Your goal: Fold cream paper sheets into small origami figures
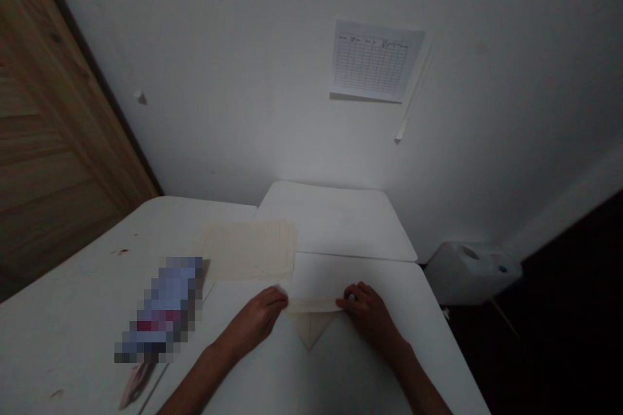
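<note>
A folded cream sheet [309, 324] lies on the white folding table [370, 279], its triangular point aimed toward me. My left hand [257, 321] grips its left end between the fingers. My right hand [367, 314] holds the opposite end in the same way, with a straight folded band running between them. Beyond the hands is a flat stack of similar cream sheets [250, 249]. Left of my left forearm, a pixelated, blurred-out item [168, 311] lies on the table, and I cannot tell what it is.
A second white table [335, 220] abuts the far end, against a white wall with a printed grid chart [376, 61]. A wooden door [58, 123] stands at the left. A white plastic container [470, 272] sits low beyond the right table edge.
</note>
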`<state>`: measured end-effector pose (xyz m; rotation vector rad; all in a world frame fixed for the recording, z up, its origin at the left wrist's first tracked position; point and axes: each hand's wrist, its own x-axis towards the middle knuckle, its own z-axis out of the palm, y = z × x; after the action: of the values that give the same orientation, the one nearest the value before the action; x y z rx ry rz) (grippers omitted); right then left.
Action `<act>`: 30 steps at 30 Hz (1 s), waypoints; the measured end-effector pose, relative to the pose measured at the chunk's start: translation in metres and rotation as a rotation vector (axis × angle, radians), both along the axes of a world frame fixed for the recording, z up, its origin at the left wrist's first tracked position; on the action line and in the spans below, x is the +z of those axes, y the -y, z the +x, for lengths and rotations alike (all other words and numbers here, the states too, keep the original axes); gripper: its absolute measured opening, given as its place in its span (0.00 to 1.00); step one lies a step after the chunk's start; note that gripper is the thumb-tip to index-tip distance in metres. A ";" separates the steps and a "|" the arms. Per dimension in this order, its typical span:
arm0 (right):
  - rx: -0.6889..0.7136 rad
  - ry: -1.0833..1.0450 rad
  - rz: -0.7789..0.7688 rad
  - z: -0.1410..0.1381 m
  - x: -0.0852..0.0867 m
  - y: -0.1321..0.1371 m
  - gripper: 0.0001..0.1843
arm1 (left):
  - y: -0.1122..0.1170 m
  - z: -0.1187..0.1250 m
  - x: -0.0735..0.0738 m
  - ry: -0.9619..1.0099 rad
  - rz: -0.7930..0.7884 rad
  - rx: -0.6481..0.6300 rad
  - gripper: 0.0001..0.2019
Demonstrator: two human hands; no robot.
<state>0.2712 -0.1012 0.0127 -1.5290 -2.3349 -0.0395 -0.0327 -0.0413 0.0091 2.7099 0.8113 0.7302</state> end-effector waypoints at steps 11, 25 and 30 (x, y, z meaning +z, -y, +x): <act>-0.023 0.036 -0.089 -0.004 0.019 0.022 0.20 | 0.032 0.015 0.020 -0.190 0.092 0.138 0.20; -0.030 -0.123 0.060 -0.051 -0.014 0.018 0.14 | 0.045 0.036 -0.002 -0.189 0.055 0.092 0.20; 0.021 -0.168 0.030 -0.055 -0.017 0.018 0.18 | 0.046 0.040 0.007 -0.204 0.002 0.073 0.23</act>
<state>0.2165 -0.1196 -0.0045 -1.4351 -2.2081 0.0571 0.0069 -0.0872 0.0157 2.8027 0.9587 0.4728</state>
